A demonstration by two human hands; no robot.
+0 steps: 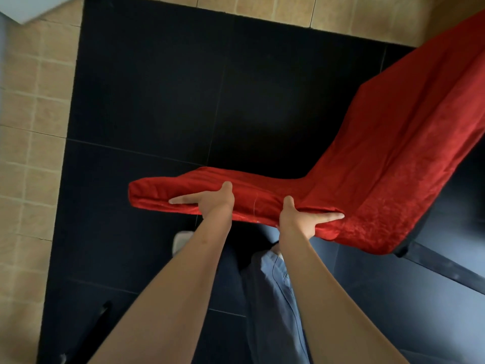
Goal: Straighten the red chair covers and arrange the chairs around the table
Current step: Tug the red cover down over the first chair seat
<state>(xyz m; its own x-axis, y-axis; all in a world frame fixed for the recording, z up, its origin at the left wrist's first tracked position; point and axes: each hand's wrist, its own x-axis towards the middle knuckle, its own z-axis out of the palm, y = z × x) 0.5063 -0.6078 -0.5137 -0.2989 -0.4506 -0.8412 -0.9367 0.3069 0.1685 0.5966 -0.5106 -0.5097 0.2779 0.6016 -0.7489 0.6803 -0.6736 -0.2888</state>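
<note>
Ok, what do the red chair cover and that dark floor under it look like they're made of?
The red chair cover looks like a soft napped fabric, maybe velvet or velour: it has a patchy sheen and fine wrinkles where the left hand and right hand grip the seat edge. The dark floor seems to be smooth, slightly glossy tile, given its thin grout lines and dull reflections.

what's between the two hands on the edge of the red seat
In the head view, only a stretch of the red chair cover over the seat edge lies between the left hand and right hand, with a thin pale thread line on it.
</note>
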